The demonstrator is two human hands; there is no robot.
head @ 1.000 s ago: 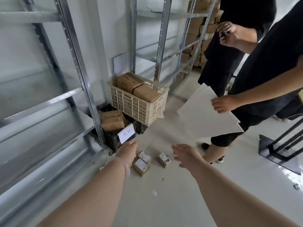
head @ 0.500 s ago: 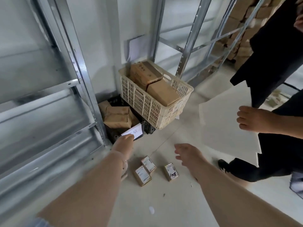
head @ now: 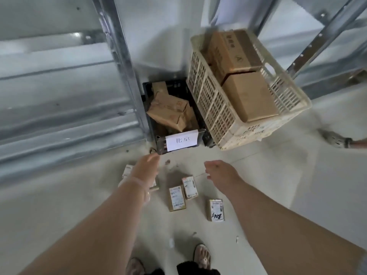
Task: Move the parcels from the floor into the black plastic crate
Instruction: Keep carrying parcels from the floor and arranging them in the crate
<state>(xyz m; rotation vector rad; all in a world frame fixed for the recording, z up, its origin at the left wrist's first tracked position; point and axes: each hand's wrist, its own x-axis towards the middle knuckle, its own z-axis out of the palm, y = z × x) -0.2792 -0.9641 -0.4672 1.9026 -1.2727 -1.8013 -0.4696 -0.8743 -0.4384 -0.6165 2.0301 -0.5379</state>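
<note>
Four small parcels lie flat on the floor point(head: 278, 185), near the person's feet. The middle parcel point(head: 177, 198) touches the far parcel point(head: 190, 186) beside it. The right parcel point(head: 216, 210) lies a little apart, and a hidden parcel point(head: 126, 171) is mostly covered by the left wrist.

The black plastic crate point(head: 161, 144) stands farther away, beside a metal shelf post point(head: 123, 56). It has a white label point(head: 181, 140) on its near wall and brown cartons point(head: 168, 110) already inside. A cream crate point(head: 214, 116) sits over its right part, so the free opening is on the left.

The left hand point(head: 146, 169) hovers just before the crate. Its fingers look stretched and hold nothing, though they are blurred. The right hand point(head: 222, 173) hangs over the floor with fingers loosely bent, also empty.

The parcels look like light, stiff little boxes, probably not fragile. Their taped, labelled faces may be somewhat smooth. I would take each one across its narrow width, with the thumb on one long edge and the fingers on the other. The two that touch could perhaps be lifted together.
</note>
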